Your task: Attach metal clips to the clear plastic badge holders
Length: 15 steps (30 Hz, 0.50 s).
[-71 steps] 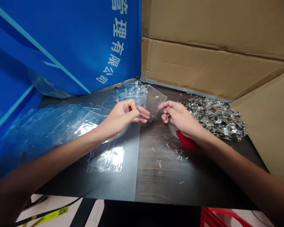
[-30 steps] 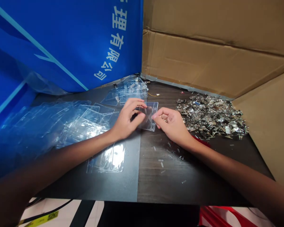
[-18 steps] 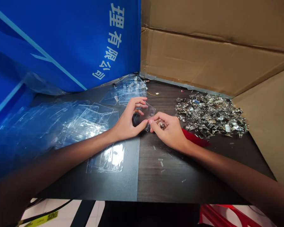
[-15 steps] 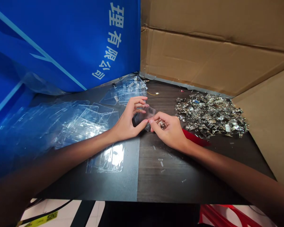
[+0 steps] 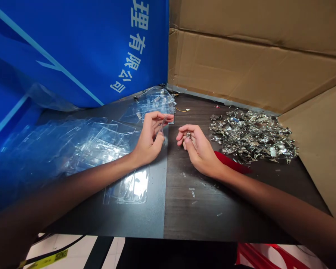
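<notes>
Head view: what is the left hand doing near the middle of the frame?

– It is pinching a clear plastic sleeve between thumb and fingers. The sleeve is standing nearly edge-on to the camera, so its full outline is not showing.

– And the right hand?

– Just right of the middle, it is curling loosely around a metal clip; whether it is hiding more than one, I am not able to tell. The two hands are hovering apart, leaving a gap between them over the dark counter.

– How are you expecting that sleeve to handle?

– Going by its bend, I am guessing light, thin and flexible, probably slippery on the smooth faces. I am favouring a pinch close to one edge, since squeezing the broad face is risking a crease.

– And the clip?

– Small, hard and stiff, I am supposing; thumb and fingertip on its sides should be enough.

– What is lying around them?

– Loose sleeves are spreading across the left of the frame, a pile of clips is glinting at the right, and small clear strips are lying scattered at lower centre.
</notes>
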Motion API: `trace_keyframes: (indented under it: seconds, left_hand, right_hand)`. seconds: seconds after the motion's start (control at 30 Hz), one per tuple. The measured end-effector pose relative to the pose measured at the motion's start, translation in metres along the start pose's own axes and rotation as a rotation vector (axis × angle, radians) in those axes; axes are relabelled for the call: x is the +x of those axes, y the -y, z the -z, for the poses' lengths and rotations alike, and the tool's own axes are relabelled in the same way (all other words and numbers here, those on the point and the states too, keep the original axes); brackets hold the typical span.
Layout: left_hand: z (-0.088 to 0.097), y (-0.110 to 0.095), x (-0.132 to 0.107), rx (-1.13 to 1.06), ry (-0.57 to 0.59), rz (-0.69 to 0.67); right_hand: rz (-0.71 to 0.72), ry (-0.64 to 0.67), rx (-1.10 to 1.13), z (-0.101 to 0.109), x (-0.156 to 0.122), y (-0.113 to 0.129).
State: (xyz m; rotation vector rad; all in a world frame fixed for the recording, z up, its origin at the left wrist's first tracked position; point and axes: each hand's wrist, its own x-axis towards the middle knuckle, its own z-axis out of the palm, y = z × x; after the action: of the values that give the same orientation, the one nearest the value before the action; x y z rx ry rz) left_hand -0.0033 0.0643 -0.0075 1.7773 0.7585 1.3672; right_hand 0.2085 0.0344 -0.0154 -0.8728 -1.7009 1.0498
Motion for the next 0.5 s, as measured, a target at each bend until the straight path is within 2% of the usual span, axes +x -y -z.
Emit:
trace_keyframes:
  seconds: [0.2,0.37,0.5]
  left_hand:
    - [-0.002,-0.002,0.002,0.012,-0.025,0.025]
    - [-0.002,-0.001,0.002,0.021,-0.027,0.072]
    - [0.000,0.002,0.002,0.013,-0.008,0.057]
  right_hand:
    - [-0.048,0.058,0.007,0.000,0.000,0.002]
    - [-0.068,0.108,-0.079,0.003,0.002,0.010]
    - [-0.002,0.125,-0.186,0.005,0.002,0.014]
